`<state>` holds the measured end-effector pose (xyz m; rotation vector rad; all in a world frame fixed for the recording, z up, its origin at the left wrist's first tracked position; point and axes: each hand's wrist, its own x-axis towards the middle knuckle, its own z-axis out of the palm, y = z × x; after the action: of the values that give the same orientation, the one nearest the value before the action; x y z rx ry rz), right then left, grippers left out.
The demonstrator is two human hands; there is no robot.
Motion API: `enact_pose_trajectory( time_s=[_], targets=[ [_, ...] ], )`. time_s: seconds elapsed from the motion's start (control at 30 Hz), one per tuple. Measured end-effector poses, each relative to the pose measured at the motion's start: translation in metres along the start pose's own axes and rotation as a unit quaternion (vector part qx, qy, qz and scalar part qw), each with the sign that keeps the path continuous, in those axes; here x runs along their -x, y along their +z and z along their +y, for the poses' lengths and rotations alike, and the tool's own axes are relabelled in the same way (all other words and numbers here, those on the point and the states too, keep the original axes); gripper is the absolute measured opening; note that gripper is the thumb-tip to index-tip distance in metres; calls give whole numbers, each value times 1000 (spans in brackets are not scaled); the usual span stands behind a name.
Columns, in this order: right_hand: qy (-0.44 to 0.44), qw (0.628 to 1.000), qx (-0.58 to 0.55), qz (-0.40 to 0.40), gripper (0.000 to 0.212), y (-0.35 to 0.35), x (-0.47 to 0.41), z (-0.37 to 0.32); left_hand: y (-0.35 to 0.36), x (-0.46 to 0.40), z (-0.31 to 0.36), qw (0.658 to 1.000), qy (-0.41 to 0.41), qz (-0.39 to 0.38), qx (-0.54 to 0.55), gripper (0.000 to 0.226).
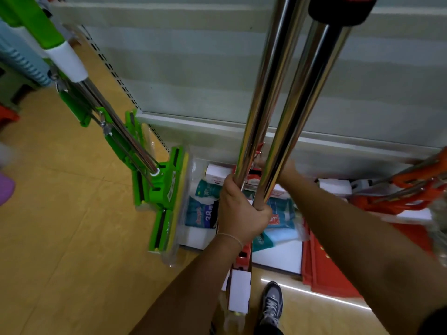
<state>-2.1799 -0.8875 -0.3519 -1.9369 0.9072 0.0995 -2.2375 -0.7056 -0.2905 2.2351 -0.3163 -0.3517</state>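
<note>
Steel poles (264,105), two side by side, stand nearly upright before the shelf (193,68). Their long axis runs from beside your head down to the floor (72,226). Your left grip (242,213) is wrapped round both, low on the shafts. Your right grip (286,169) reaches in behind them, just above the left and nearer the red latch (260,148). The poles hide its fingers, so I cannot tell whether they hold anything.
</note>
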Motion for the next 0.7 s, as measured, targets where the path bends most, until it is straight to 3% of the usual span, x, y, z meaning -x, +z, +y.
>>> enact_pose_trajectory(
  time_s=[0.03,0.13,0.27,0.47,0.6,0.7],
  targets=[
    [-8,1000,-16,12,34,-1,16,5,1,0,1,1000,-2,0,3,86],
    [-38,998,-25,-38,12,0,84,30,2,0,7,1000,-13,-13,10,87],
    [-112,985,29,-124,34,20,139,53,4,4,16,999,-21,-27,12,95],
    [-116,985,59,-110,17,23,153,54,4,6,25,996,-28,-81,0,105],
    [-101,983,116,-99,34,17,155,57,8,10,29,997,-22,-70,-12,106],
    [-89,987,93,-93,30,20,160,67,8,15,31,997,-20,-67,-20,109]
  ],
)
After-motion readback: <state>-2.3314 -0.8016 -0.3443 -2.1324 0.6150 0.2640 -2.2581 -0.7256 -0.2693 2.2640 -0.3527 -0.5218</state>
